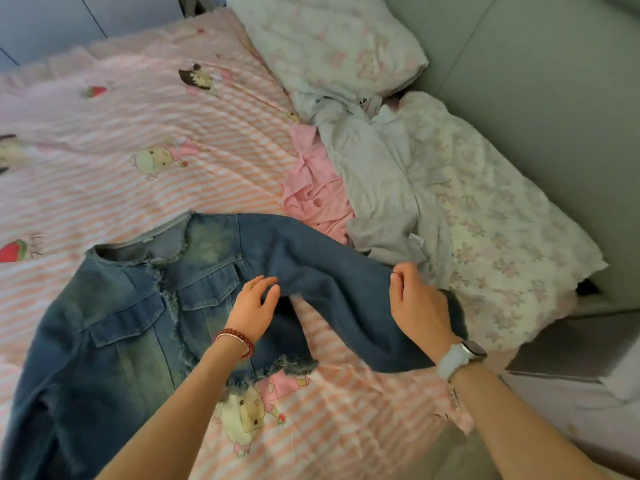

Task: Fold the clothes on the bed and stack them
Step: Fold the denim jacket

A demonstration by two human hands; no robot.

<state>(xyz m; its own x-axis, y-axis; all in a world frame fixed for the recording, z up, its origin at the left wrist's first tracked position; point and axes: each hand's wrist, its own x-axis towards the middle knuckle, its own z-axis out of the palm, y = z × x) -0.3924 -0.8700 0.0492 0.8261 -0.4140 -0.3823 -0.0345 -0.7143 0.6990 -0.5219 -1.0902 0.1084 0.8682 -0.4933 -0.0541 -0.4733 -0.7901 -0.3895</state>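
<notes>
in front of me the bed [138, 140] is spread with a pink and white striped sheet printed with cartoon children and strawberries. along its right side lies a pale floral quilt [491, 209], rumpled, with a floral pillow [329, 39] at the far end. beyond that rises a smooth grey-green padded headboard [554, 81]. at the top left corner i see a pale blue-grey wall [45, 22]. the light is soft and even.

You have open striped bed [145, 109] from 9 to 12 o'clock. At 1 to 3 o'clock the pink garment [313, 188], grey garment [377, 181] and floral quilt [502, 216] block you. The denim jacket [114, 327] covers 7 to 9 o'clock.
</notes>
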